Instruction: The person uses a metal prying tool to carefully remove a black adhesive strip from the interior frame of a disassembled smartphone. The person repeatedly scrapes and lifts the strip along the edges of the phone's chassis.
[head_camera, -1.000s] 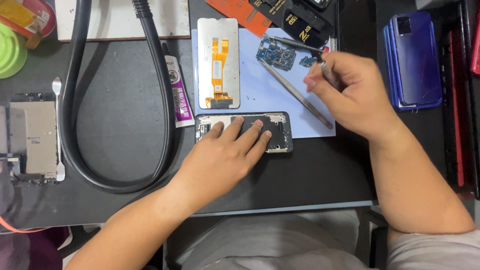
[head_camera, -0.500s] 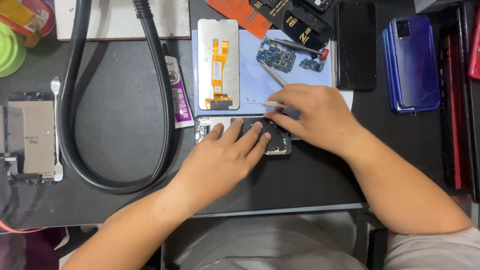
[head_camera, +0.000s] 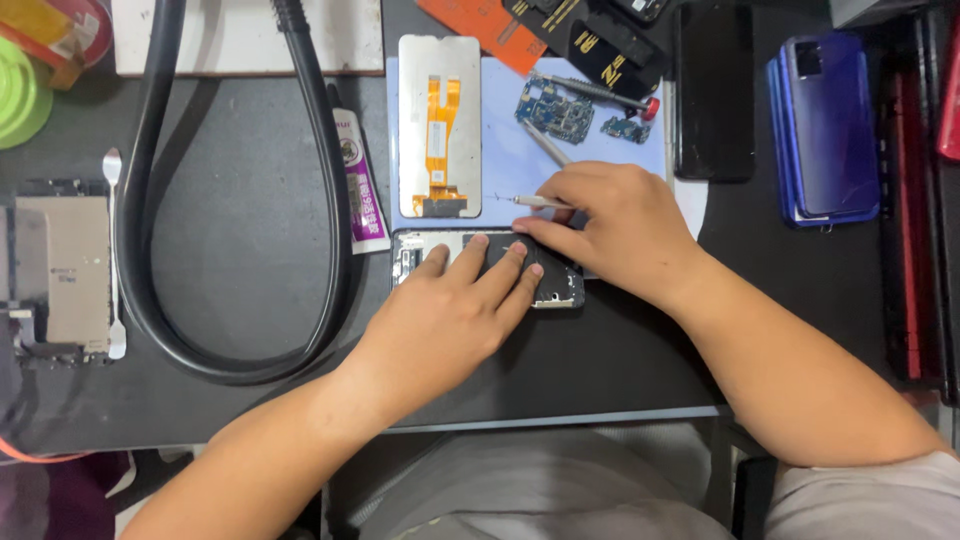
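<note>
1. Head view: the dark tabletop carries all items; a thick black hose loops across its left half.
2. A stack of blue phones lies at the right, well apart from the work; a black phone lies just left of it.
3. The left hand lies flat, fingers spread, pressing on the opened phone frame at the tabletop's centre.
4. The right hand is closed, pinching a thin screwdriver, its tip pointing left just above the frame's upper edge.
5. A detached display panel with an orange flex cable lies on a pale blue mat, just beyond the frame.
6. A glue tube lies left of the display panel.
7. A blue circuit board rests on the mat, right of the display panel.
</note>
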